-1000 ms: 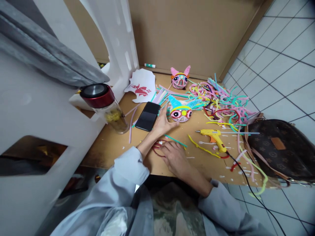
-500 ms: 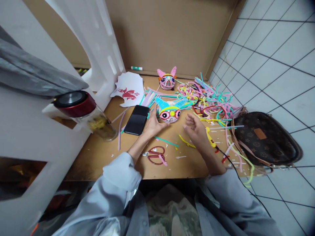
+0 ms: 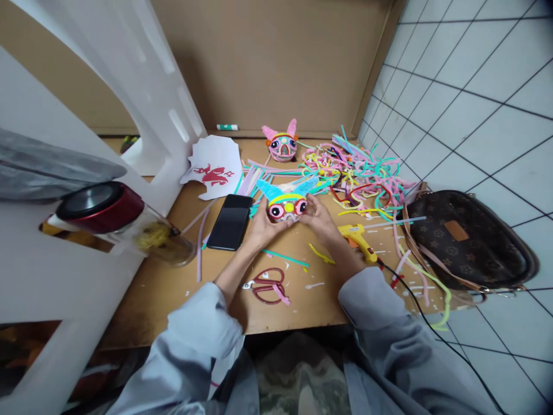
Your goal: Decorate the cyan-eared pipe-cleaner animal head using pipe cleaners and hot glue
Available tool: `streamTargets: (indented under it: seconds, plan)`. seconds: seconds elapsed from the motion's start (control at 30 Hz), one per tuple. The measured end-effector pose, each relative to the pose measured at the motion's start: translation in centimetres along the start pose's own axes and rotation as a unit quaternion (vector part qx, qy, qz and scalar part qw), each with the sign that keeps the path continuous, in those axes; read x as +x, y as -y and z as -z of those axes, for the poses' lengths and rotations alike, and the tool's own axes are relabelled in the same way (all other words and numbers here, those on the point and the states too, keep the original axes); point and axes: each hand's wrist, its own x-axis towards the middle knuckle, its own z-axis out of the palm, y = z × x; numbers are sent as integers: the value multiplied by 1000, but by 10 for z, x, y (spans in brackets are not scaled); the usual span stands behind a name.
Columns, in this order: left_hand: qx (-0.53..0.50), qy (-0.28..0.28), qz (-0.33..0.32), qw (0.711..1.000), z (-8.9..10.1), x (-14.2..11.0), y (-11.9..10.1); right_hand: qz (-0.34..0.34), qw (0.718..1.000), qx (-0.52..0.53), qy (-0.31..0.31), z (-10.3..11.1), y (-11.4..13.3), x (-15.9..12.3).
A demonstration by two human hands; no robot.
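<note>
Both my hands are on a pipe-cleaner animal head [image 3: 287,199] with blue ears, a yellow nose and big red-rimmed eyes. My left hand [image 3: 263,226] is closed round its left side, thumb along the lower front. At its right side my right hand [image 3: 318,219] grips with bent fingers. Red-handled scissors [image 3: 268,285] lie nearer me, a pink scrap across one handle. A yellow hot glue gun [image 3: 359,242] rests partly behind my right forearm. Just left of my left hand lies a black phone [image 3: 230,222].
A second head with pink ears [image 3: 282,144] sits farther back. Tangled pipe cleaners [image 3: 363,173] heap at the back right. A brown handbag [image 3: 466,239] stands at the right edge. On the left are a glass bottle with a red lid [image 3: 125,222] and a white paper [image 3: 215,167].
My right hand has left the scissors and come up to the blue-eared head's right side. My left hand stays at its left side. The view has shifted.
</note>
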Motion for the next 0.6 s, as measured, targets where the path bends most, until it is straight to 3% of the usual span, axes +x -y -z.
streamTargets:
  seconds: [0.33,0.6]
  plan:
    - [-25,42,32,998,7,-17,-25,103,986,-129,-40,11,1,-41]
    - [48,13,62,997,1,-13,-4,84,987,-133,-29,16,-22,-17]
